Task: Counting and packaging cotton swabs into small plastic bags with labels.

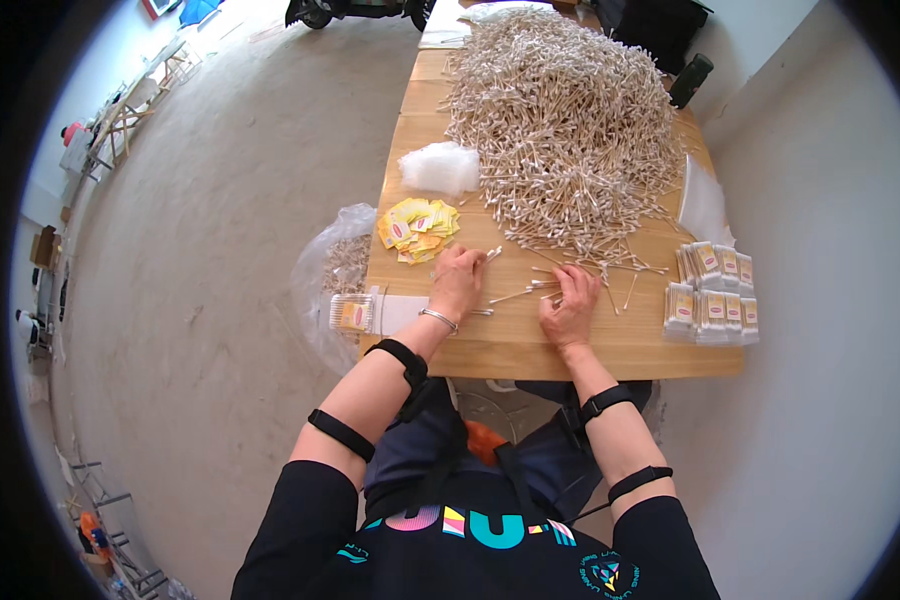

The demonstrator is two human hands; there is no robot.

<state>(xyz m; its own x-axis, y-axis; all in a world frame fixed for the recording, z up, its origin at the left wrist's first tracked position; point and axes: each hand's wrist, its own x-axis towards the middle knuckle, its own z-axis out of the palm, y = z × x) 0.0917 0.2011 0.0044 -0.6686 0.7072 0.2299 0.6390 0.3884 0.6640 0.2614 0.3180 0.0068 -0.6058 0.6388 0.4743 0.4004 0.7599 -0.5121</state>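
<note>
My left hand (459, 282) is closed near the front of the table, with white tips of a few cotton swabs (495, 253) poking out past its fingers. To its right, my right hand (572, 302) curls its fingers round several swabs (544, 284) just above the wood. Beyond both hands rises a large heap of loose cotton swabs (560, 130). Left of my left hand lie a white flat sleeve (401, 314) and a filled pack of swabs (352, 314) with a yellow label. A pile of yellow printed cards (420, 230) sits just beyond my left hand.
Filled swab packs (710, 313) stand in rows at the table's right edge. Clear plastic sleeves lie in a stack (440, 168) at left and another (703, 200) at right. A clear bag of swabs (345, 265) hangs by the left edge. A dark bottle (691, 80) stands far right.
</note>
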